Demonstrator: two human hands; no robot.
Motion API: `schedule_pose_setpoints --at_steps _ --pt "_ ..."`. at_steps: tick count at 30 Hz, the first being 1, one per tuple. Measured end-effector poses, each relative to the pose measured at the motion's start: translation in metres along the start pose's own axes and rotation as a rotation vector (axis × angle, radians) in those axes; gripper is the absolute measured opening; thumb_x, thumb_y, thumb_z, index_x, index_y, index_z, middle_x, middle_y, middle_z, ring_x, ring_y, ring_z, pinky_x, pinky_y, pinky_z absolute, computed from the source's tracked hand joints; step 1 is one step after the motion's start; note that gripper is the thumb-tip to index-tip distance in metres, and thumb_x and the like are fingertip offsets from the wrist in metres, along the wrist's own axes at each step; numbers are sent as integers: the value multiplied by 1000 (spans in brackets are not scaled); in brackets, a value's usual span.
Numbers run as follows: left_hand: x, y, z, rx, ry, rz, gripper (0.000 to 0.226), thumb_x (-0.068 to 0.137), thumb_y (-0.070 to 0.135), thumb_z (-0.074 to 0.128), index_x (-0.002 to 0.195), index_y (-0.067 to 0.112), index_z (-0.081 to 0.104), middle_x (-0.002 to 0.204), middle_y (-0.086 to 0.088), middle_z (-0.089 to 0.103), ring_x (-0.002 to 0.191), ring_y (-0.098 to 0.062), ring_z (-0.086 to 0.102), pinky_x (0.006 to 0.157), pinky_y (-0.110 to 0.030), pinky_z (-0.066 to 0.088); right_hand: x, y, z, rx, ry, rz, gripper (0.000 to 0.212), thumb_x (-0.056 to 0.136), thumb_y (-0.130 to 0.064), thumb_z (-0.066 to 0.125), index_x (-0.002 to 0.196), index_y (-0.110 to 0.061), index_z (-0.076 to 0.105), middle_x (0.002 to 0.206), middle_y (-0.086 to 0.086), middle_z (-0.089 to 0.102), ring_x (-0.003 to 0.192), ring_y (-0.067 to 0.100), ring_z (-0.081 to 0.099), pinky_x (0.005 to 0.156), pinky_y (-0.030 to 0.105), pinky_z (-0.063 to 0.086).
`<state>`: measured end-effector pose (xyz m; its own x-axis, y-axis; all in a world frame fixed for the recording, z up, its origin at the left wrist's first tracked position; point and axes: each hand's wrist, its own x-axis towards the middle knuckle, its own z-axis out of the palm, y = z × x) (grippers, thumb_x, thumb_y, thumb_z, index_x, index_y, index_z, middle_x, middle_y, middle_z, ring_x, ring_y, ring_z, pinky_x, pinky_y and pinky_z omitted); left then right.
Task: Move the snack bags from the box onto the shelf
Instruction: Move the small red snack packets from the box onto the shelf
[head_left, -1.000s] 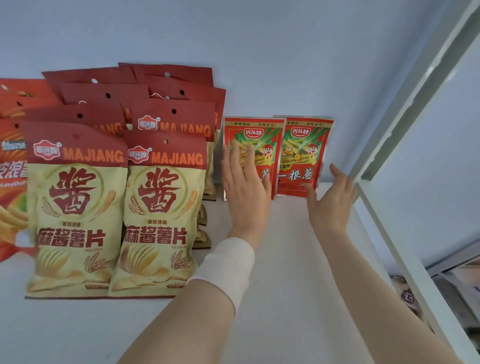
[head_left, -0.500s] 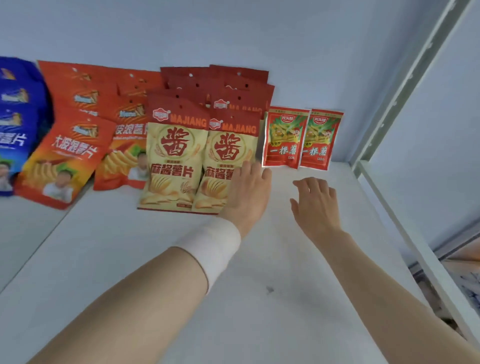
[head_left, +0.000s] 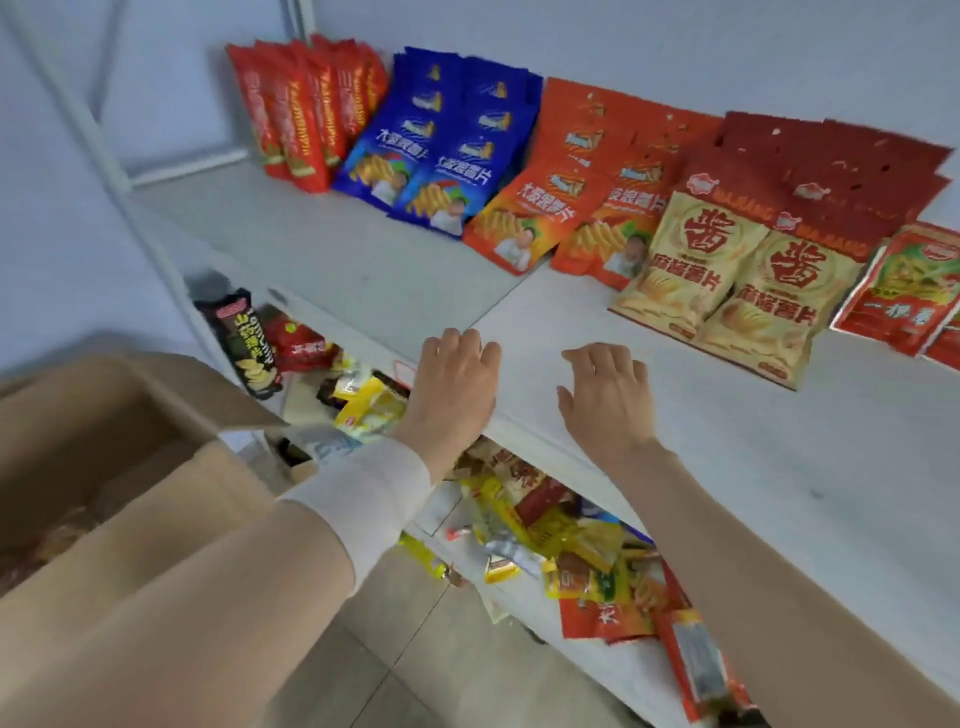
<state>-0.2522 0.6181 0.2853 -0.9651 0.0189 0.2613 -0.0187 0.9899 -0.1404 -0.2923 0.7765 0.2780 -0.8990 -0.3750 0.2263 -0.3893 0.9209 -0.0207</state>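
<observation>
Head view, looking down along a white shelf. Both hands are empty: the left hand lies palm down at the shelf's front edge and the right hand just beside it over the board, fingers relaxed and a little curled. Whether either palm actually rests on the board cannot be told.

Snack bags stand in overlapping rows along the back wall. From left to right these are red bags, blue bags, orange bags, cream-and-red bags and small red bags at the frame's right edge. The box sits at lower left with its flaps open. Its inside is dim, with only brownish shapes showing, so what it holds cannot be told.

A lower shelf carries a loose heap of mixed packets.

Handling, as a judgement: such bags are probably light and air-filled, with smooth, slippery film and brittle contents. A hard squeeze across the belly risks crushing what is inside. The better hold is a pinch on the flat sealed strip at the top, or a light two-sided hold near the upper corners. A bag set down upright will likely tip unless it leans on its neighbours — hence the shingled rows.
</observation>
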Motion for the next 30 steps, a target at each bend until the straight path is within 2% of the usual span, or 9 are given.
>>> schedule_pose_setpoints --at_steps 2,5,10,14,16,19,21,25,30 --pt "-27 -49 5 17 -19 -52 27 91 24 49 116 12 49 115 -9 52 109 -30 48 91 -39 37 6 -57 5 6 2 -90 41 88 -21 58 126 -6 54 128 17 55 122 38 46 98 47 37" --pt "-76 -139 17 57 -31 -187 30 92 23 46 119 11 47 117 -10 51 110 -31 47 90 -40 37 17 -158 26 -12 3 -210 36 81 -17 65 115 -5 61 116 18 62 111 39 54 90 47 43" --pt "-179 -291 54 -1 -182 -383 45 91 33 49 131 13 42 128 -9 47 115 -29 45 94 -38 36 23 -337 69 -44 -90 -426 37 90 -25 53 124 -10 52 126 12 54 118 33 48 94 44 39" --pt "-254 -381 87 24 -325 -577 38 94 31 44 129 15 43 129 -9 47 117 -29 44 98 -38 34 17 -448 103 -24 -115 -589 39 60 -25 82 94 -14 66 90 5 66 86 27 63 70 36 51" --pt "-283 -415 105 28 -379 -673 34 90 27 49 122 14 49 120 -9 53 110 -29 49 93 -39 38 16 -489 124 15 -131 -656 39 57 -23 83 91 -15 67 85 4 66 81 26 64 68 34 51" --pt "-313 -454 132 8 -434 -790 28 84 23 58 111 14 56 108 -8 59 101 -29 54 89 -39 43 20 -540 154 60 -195 -735 39 56 -20 84 91 -12 68 87 7 67 82 29 65 68 36 52" --pt "-327 -473 155 -50 -496 -853 29 91 24 50 118 15 51 117 -8 55 110 -29 50 96 -40 39 25 -570 175 69 -267 -773 38 60 -21 83 93 -12 69 91 8 68 85 28 65 70 37 53" --pt "-348 -510 204 -143 -547 -1048 34 94 34 43 124 17 45 129 -7 51 120 -26 46 101 -39 37 42 -625 234 50 -448 -871 38 94 -32 48 129 -17 49 133 5 51 125 23 44 102 36 36" --pt "-382 -546 270 -347 -631 -1421 39 92 37 50 124 16 44 126 -8 52 118 -27 49 98 -42 41 53 -672 312 -1 -694 -914 47 95 -42 43 135 -18 41 140 4 44 130 21 39 107 36 33"
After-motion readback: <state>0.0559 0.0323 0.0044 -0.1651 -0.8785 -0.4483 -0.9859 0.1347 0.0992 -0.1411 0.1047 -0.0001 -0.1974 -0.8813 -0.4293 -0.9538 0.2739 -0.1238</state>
